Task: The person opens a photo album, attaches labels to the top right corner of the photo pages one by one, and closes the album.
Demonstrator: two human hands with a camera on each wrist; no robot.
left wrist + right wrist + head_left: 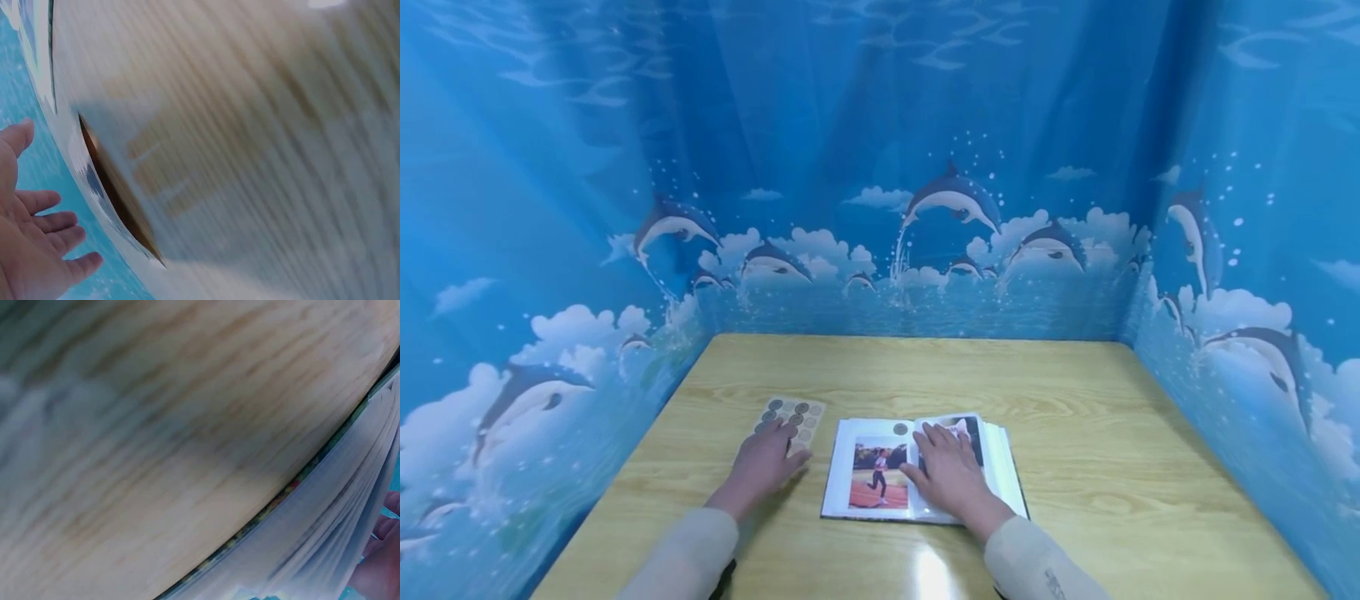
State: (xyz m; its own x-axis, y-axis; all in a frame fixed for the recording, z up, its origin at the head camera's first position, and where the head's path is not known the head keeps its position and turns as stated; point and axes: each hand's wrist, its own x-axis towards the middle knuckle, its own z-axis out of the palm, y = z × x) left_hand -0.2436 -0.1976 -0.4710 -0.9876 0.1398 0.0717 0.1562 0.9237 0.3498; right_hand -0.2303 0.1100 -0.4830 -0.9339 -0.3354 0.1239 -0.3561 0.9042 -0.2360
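Sleeves (pixel 688 546): nearest the camera, pale, cuffs sitting clear of your fingers.
Left hand (pixel 765 462): fingers loosely apart over the disc sheet (pixel 809 427), pinching nothing that you can see.
Right hand (pixel 952 472): spread flat on the album's right page, covering part of a dark photo (pixel 975 435).
Pressing tip: you'd probably want light, even palm pressure, since loose leaves could spring up or crease.
Sheet tip: if those are stickers, steady it first and lift from a rim, or it'll likely slide.
Album (pixel 837 487): lying open mid-worktop (pixel 1120 433), right of the sheet; white pages, dark patterned cover edge, runner photo (pixel 878 479) on the left page, grey disc (pixel 900 429) above.
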